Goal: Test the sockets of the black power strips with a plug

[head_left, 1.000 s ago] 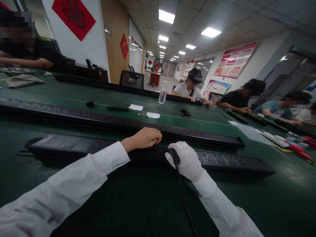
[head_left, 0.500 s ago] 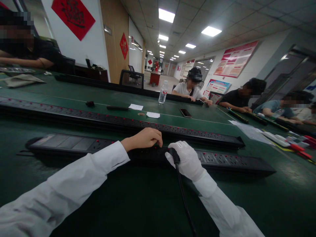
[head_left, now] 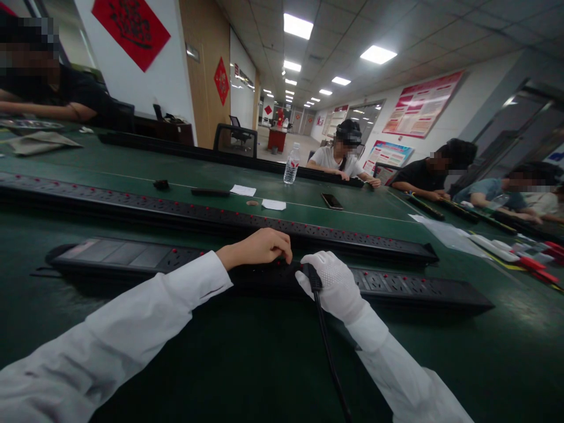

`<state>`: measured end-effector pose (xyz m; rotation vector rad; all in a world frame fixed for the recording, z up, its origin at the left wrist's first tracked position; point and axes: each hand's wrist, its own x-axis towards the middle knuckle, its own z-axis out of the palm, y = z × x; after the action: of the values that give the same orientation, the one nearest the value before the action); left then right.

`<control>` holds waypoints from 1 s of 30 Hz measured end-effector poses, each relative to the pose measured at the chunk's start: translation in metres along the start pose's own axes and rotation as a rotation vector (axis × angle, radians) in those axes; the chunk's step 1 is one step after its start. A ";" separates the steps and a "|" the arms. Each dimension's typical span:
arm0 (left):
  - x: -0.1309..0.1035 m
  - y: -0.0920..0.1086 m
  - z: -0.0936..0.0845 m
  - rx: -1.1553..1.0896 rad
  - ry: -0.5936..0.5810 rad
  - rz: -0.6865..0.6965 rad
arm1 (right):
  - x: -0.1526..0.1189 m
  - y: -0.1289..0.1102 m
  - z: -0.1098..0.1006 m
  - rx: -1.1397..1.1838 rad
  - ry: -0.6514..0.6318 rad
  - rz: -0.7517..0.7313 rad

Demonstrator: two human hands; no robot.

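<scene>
A long black power strip [head_left: 127, 258] with sockets and small red lights lies across the green table in front of me. My bare left hand [head_left: 259, 245] rests over its middle, fingers curled down onto it; the thumb and whatever is under the fingertips are hidden. Just to the right, my right hand [head_left: 337, 285], in a white dotted glove, is closed around a black plug [head_left: 314, 277]. The plug sits against the strip's sockets, and whether its pins are inside cannot be seen. From it a black cord [head_left: 328, 352] runs down toward me.
Behind lies a longer power strip [head_left: 194, 212]. Farther back are a water bottle [head_left: 291, 165], a phone [head_left: 332, 201], paper slips [head_left: 274, 204] and a small black piece [head_left: 161, 184]. Red-handled tools [head_left: 535, 269] lie at right. Several people sit around the table.
Almost nothing differs. Both hands keep their places on the strip and plug; the view has shifted very slightly.
</scene>
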<state>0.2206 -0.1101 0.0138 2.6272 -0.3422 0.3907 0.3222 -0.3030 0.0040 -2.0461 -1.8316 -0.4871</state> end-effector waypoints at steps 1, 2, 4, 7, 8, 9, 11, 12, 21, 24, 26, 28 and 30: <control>0.000 0.000 0.000 -0.007 -0.004 -0.001 | 0.000 0.000 0.000 0.002 -0.005 0.003; 0.000 -0.001 0.000 -0.015 -0.008 0.000 | 0.000 0.000 0.000 0.004 -0.009 0.007; 0.000 -0.001 0.001 -0.028 -0.018 0.005 | 0.000 0.000 0.001 0.003 -0.013 0.015; 0.001 -0.003 0.003 -0.005 -0.047 -0.005 | 0.000 0.000 0.001 -0.002 -0.009 0.014; 0.001 -0.004 0.004 0.015 -0.063 -0.012 | 0.000 0.000 0.001 -0.004 -0.006 0.011; 0.000 -0.005 0.005 0.037 -0.081 -0.021 | 0.000 0.000 0.001 -0.007 -0.004 0.008; 0.000 -0.007 0.006 0.072 -0.115 -0.041 | 0.000 0.000 0.001 -0.010 -0.004 0.004; 0.000 -0.008 0.007 0.081 -0.127 -0.050 | 0.000 0.000 0.001 -0.011 -0.004 0.003; -0.001 -0.010 0.008 0.149 -0.167 -0.091 | -0.001 0.002 0.003 0.005 0.035 -0.019; -0.002 -0.010 0.008 0.193 -0.185 -0.113 | -0.003 0.004 0.006 0.038 0.072 -0.042; -0.002 -0.010 0.007 0.220 -0.202 -0.137 | -0.002 0.004 0.005 0.089 0.117 -0.026; -0.002 -0.009 0.006 0.247 -0.216 -0.173 | 0.001 0.003 -0.001 0.172 0.212 0.038; -0.002 -0.009 0.006 0.262 -0.233 -0.201 | 0.007 -0.002 -0.009 0.265 0.344 0.137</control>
<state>0.2223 -0.1047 0.0043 2.9374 -0.1024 0.0644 0.3210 -0.3008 0.0148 -1.7693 -1.4592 -0.4929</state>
